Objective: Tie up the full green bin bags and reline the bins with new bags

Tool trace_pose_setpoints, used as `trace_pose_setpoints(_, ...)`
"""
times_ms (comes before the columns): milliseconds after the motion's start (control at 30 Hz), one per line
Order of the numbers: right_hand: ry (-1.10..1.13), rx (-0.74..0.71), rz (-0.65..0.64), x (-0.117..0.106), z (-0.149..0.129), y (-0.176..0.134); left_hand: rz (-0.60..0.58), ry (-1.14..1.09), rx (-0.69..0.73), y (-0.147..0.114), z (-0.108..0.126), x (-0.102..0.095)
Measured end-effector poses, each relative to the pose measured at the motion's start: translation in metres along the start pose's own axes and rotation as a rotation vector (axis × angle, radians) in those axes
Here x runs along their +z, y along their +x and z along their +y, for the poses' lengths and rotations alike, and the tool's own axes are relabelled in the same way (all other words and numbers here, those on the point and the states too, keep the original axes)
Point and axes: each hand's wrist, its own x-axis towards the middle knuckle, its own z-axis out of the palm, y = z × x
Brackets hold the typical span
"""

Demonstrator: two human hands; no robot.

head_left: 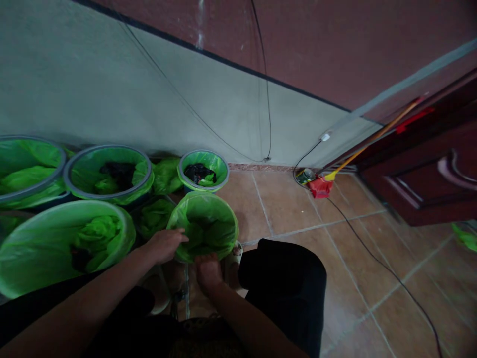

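Observation:
A small bin [231, 219] stands between my feet, lined with a green plastic bag [186, 206] folded over its rim. At the left of that rim, my left hand [166, 246] grips the bag's edge, fingertips over the inside. My right hand [208, 271] is closed on the near edge of the same bag, its fingertips partly hidden. Inside the bin the liner looks dark and loosely creased. Close by on the left is a large green-lined bin [124, 219] with bunched green and dark plastic in it.
Other lined bins stand along the wall: one far left [55, 184], one with a dark bag [147, 174], and a small one [223, 166]. A yellow-handled broom [354, 156] and red dustpan [321, 187] rest near the door [428, 174]. A black cable [372, 252] crosses the tiled floor.

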Motion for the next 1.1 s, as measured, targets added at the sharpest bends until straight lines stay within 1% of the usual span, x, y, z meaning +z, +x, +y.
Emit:
trace_pose_setpoints(67,0.043,0.051,-0.03,-0.001,-0.023,0.008,-0.015,0.015,-0.02,-0.005,0.005,-0.018)
trace_pose_setpoints(133,0.096,0.097,-0.039,-0.007,-0.047,0.016,0.022,0.034,-0.095,-0.011,0.012,-0.035)
trace_pose_setpoints(200,0.143,0.1,0.026,-0.018,-0.063,0.015,0.088,0.048,-0.206,-0.019,0.022,-0.043)
trace_pose_setpoints(233,0.16,0.078,0.078,-0.025,-0.066,0.011,0.128,0.046,-0.26,-0.024,0.027,-0.042)
trace_pose_setpoints(267,0.172,0.041,0.137,-0.033,-0.064,0.004,0.17,0.034,-0.305,-0.031,0.033,-0.038)
trace_pose_setpoints(333,0.182,-0.033,0.221,-0.049,-0.046,-0.015,0.237,-0.01,-0.375,-0.044,0.045,-0.021)
trace_pose_setpoints(400,0.18,-0.036,0.261,-0.064,-0.014,-0.036,0.243,-0.053,-0.401,-0.056,0.058,0.003)
trace_pose_setpoints(433,0.173,-0.002,0.275,-0.069,0.003,-0.044,0.225,-0.076,-0.388,-0.06,0.064,0.017)
trace_pose_setpoints(467,0.159,0.063,0.274,-0.074,0.021,-0.049,0.208,-0.096,-0.365,-0.062,0.069,0.029)
trace_pose_setpoints(533,0.137,0.123,0.167,-0.08,0.049,-0.051,0.203,-0.131,-0.302,-0.061,0.079,0.051)
trace_pose_setpoints(600,0.122,0.103,0.082,-0.082,0.065,-0.044,0.201,-0.135,-0.247,-0.055,0.086,0.065)
trace_pose_setpoints(700,0.136,0.039,0.062,-0.079,0.071,-0.026,0.148,-0.112,-0.23,-0.045,0.09,0.074)
trace_pose_setpoints(833,0.165,0.031,0.088,-0.074,0.073,-0.009,0.069,-0.066,-0.286,-0.039,0.09,0.079)
trace_pose_setpoints(1000,0.182,-0.006,0.042,-0.073,0.088,-0.002,0.056,0.021,-0.343,-0.037,0.089,0.087)
trace_pose_setpoints(1100,0.167,0.008,0.016,-0.075,0.092,0.003,0.039,0.079,-0.394,-0.033,0.09,0.09)
